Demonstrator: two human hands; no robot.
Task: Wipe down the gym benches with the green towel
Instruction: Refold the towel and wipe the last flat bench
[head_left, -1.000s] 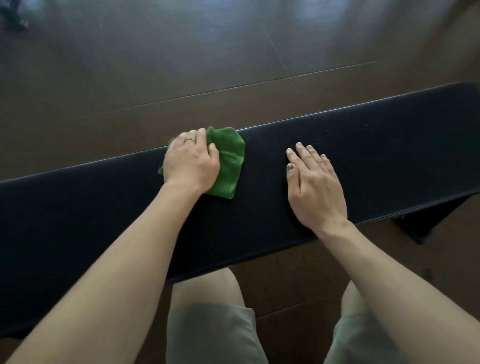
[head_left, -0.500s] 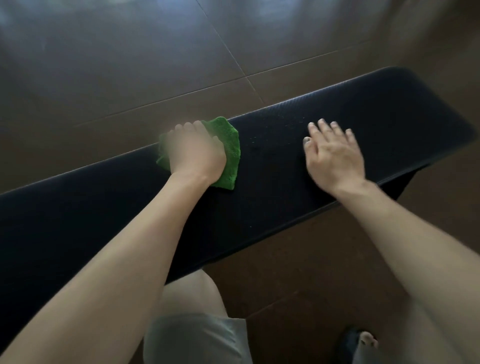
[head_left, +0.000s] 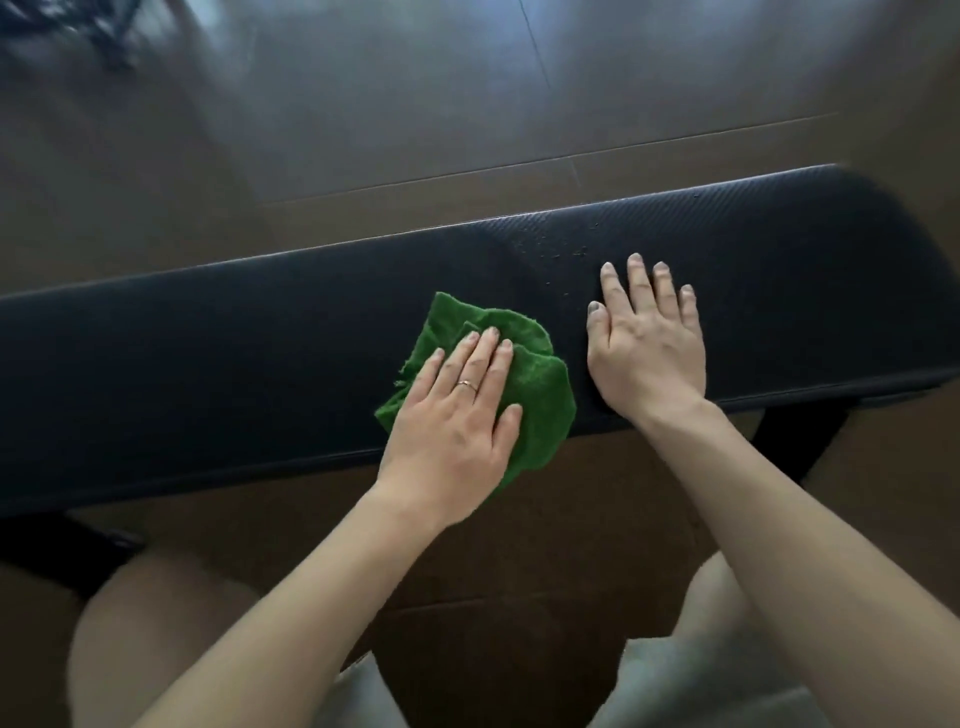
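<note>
While the left hand (head_left: 457, 431) lies flat on the towel (head_left: 540, 410), its straight, close-set fingers (head_left: 480, 358) press the green cloth onto the bench (head_left: 208, 364); a ring (head_left: 466, 385) shows on one finger. Crumpled and folded over itself, the towel sits at the near edge of the black padded top, and its lower corner hangs just past that edge. Just beside it, to the right and not touching it, the right hand (head_left: 649, 348) rests palm down on the pad, fingers straight and slightly spread, holding nothing. Small pale specks (head_left: 566, 252) dot the pad beyond the right fingertips, near the far edge. A dark bench leg (head_left: 800, 441) descends under the right end. Brown tiled floor (head_left: 467, 104) surrounds the bench. Both bare forearms enter from below, above the person's knees and grey shorts (head_left: 717, 691).
</note>
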